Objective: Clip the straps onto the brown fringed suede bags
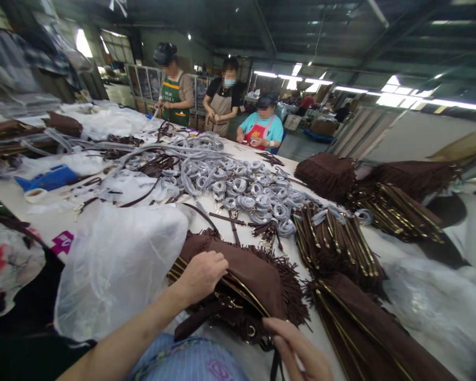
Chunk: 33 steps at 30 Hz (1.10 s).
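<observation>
A dark brown fringed bag point(248, 259) lies on the table in front of me, its gold zipper opening partly agape with a bit of red inside. My left hand point(203, 273) is closed on the upper edge of that opening. At the near right corner, by the end of the zipper, the fingers of my right hand point(297, 346) are pressed together on the bag. A brown strap point(202, 316) with metal fittings hangs along the near side. What lies under the fingertips is partly hidden.
Coiled grey-wrapped straps point(257, 193) are heaped beyond the bag. More brown bags with gold zippers point(337, 243) are stacked at the right. A clear plastic bag point(119, 270) stands at the left, near a tape roll point(35, 196). Several people work across the table.
</observation>
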### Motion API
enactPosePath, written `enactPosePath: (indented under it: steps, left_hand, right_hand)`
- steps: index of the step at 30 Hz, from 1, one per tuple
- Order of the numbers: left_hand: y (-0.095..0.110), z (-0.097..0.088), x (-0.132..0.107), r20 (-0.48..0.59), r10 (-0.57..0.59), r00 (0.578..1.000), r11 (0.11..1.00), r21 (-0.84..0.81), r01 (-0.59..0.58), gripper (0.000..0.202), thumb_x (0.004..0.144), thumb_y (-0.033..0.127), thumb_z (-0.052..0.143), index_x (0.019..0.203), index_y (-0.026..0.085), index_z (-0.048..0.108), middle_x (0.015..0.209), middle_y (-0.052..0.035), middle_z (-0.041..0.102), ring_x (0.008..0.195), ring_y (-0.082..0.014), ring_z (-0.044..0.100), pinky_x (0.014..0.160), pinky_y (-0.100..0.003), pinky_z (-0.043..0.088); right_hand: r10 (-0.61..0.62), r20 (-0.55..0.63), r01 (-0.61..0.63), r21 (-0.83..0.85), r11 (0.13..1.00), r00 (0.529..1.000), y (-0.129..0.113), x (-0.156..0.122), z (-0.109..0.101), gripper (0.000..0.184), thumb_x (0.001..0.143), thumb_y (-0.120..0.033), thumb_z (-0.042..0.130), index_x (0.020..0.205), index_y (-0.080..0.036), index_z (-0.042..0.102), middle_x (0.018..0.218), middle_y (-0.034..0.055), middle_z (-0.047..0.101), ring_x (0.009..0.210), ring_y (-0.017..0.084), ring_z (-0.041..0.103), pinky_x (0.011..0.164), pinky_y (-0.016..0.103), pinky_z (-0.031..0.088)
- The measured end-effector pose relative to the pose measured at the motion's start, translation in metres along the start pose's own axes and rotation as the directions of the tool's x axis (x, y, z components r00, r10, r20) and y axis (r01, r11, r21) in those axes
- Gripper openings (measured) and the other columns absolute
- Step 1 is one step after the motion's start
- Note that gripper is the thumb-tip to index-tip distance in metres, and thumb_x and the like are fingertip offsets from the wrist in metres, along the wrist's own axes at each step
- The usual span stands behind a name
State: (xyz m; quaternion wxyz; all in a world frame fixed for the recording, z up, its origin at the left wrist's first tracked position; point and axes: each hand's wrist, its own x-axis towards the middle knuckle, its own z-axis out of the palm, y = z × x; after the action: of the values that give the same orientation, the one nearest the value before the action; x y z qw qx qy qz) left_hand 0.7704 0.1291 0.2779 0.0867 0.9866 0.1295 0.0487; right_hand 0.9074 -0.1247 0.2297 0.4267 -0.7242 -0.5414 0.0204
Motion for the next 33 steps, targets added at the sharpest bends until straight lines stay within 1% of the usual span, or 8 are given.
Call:
enactPosePath:
  steps: [2,6,14,18,21,25,27,33]
  left_hand:
    - [-0.002,0.006,-0.009,0.040,0.003,0.999,1.000,0.008,-0.003,0.014,0.097,0.020,0.047,0.086,0.019,0.056,0.094,-0.0031,0.063,0.087,-0.0206,0.055,0.074,-0.033,0.043]
    - [-0.010,0.027,-0.026,0.075,-0.038,0.996,0.999,0.015,0.037,0.011,0.094,0.015,0.049,0.087,0.019,0.056,0.094,-0.0038,0.063,0.087,-0.0220,0.055,0.074,-0.035,0.042]
    - [-0.009,0.047,-0.041,0.004,-0.057,0.998,0.998,-0.012,0.057,0.011,0.092,0.013,0.050,0.086,0.019,0.056,0.090,-0.0048,0.062,0.084,-0.0237,0.055,0.071,-0.036,0.040]
    - [-0.013,0.049,-0.044,0.012,-0.161,0.987,0.983,-0.091,0.162,0.006,0.093,0.020,0.056,0.087,0.019,0.056,0.094,-0.0033,0.062,0.086,-0.0215,0.056,0.074,-0.034,0.041]
    - [-0.018,0.046,-0.037,0.050,-0.202,0.978,0.972,-0.116,0.207,0.011,0.095,0.027,0.054,0.089,0.018,0.057,0.094,-0.0029,0.063,0.087,-0.0199,0.057,0.076,-0.032,0.043]
    - [-0.025,0.043,-0.025,0.069,-0.131,0.989,0.987,-0.084,0.137,0.016,0.097,0.030,0.050,0.088,0.018,0.056,0.092,-0.0035,0.063,0.088,-0.0201,0.058,0.075,-0.032,0.043]
    - [-0.026,0.043,-0.024,0.056,-0.114,0.992,0.991,-0.069,0.118,0.015,0.097,0.030,0.051,0.089,0.018,0.056,0.093,-0.0040,0.063,0.089,-0.0204,0.058,0.075,-0.032,0.043]
    - [-0.023,0.042,-0.030,-0.035,-0.142,0.989,0.976,-0.169,0.134,0.010,0.095,0.026,0.051,0.091,0.018,0.056,0.095,-0.0057,0.063,0.091,-0.0219,0.058,0.079,-0.034,0.045]
  right_hand:
    - [-0.149,0.129,0.144,0.046,0.988,0.980,-0.012,0.019,0.035,0.035,0.094,-0.023,0.049,0.126,-0.026,0.062,0.123,0.0075,0.069,0.112,0.021,0.066,0.094,0.030,0.056]
    - [-0.115,0.204,0.100,0.081,0.992,0.972,-0.009,0.037,0.073,0.037,0.093,-0.016,0.047,0.126,-0.026,0.063,0.124,0.0070,0.068,0.114,0.019,0.063,0.099,0.032,0.054]
    - [-0.037,0.441,-0.066,0.215,0.974,0.897,-0.005,0.057,0.047,0.025,0.094,-0.026,0.050,0.107,-0.028,0.072,0.111,0.0037,0.074,0.105,0.020,0.068,0.094,0.031,0.054]
    - [-0.018,0.480,-0.093,0.207,0.974,0.877,-0.009,0.062,0.050,0.024,0.095,-0.025,0.049,0.106,-0.026,0.070,0.111,0.0047,0.073,0.105,0.020,0.067,0.094,0.031,0.053]
    - [0.003,0.432,-0.042,0.081,0.996,0.902,-0.015,0.065,0.062,0.018,0.094,-0.029,0.052,0.103,-0.024,0.066,0.104,0.0060,0.071,0.100,0.022,0.065,0.090,0.034,0.052]
    - [0.065,0.317,0.004,-0.211,0.977,0.946,-0.025,0.076,0.083,0.018,0.095,-0.037,0.052,0.091,-0.021,0.058,0.089,0.0054,0.065,0.080,0.021,0.063,0.066,0.030,0.048]
    - [0.024,0.297,0.082,-0.340,0.937,0.955,-0.027,0.083,0.089,0.019,0.096,-0.037,0.049,0.089,-0.021,0.057,0.086,0.0051,0.062,0.074,0.020,0.061,0.058,0.029,0.043]
    - [-0.118,0.413,0.345,-0.534,0.772,0.903,-0.023,0.108,0.089,0.013,0.093,-0.021,0.051,0.083,-0.022,0.058,0.080,0.0053,0.063,0.075,0.021,0.058,0.060,0.030,0.038]
